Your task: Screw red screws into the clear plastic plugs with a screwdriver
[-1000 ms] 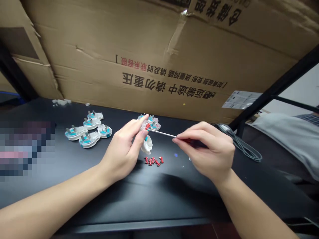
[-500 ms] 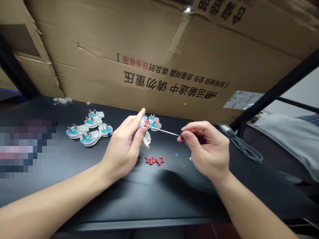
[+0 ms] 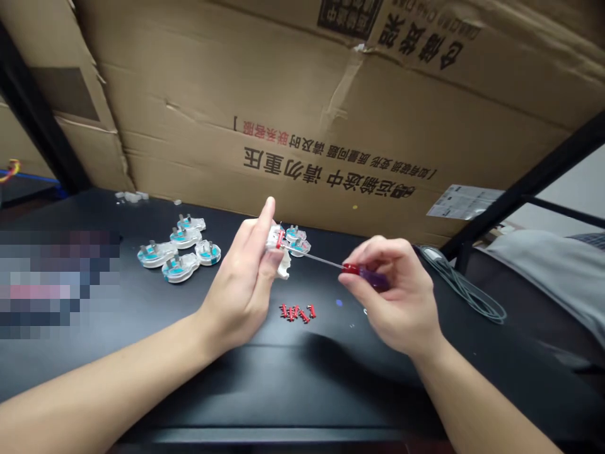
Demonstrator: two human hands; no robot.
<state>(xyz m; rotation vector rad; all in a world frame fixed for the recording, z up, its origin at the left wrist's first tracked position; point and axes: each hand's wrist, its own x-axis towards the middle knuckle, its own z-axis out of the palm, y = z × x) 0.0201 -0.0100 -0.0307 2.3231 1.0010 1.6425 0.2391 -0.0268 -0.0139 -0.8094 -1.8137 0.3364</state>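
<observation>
Between its fingers and thumb, my left hand [image 3: 246, 277] grips a white plug part [image 3: 274, 238] with a red piece on its near side. My right hand [image 3: 397, 296] is closed round a screwdriver [image 3: 363, 275] with a red and purple handle. The thin shaft points left, and its tip meets the plug part near the red piece; the exact contact is too small to make out. Just below, a white plug cover [image 3: 284, 266] is partly hidden by my left hand. Several small red pieces with metal ends [image 3: 297, 313] lie on the table in front of my hands.
Several clear plugs with blue inside [image 3: 179, 252] lie to the left, and two more plugs [image 3: 297, 241] behind my left hand. Small white bits [image 3: 132, 197] sit at the back left. A coiled grey cable [image 3: 466, 287] lies right. A cardboard sheet [image 3: 302, 94] stands behind the black table [image 3: 283, 378].
My right hand has shifted and turned on the screwdriver, so its handle now shows. My left hand still holds the plug part. The whole view has shifted slightly.
</observation>
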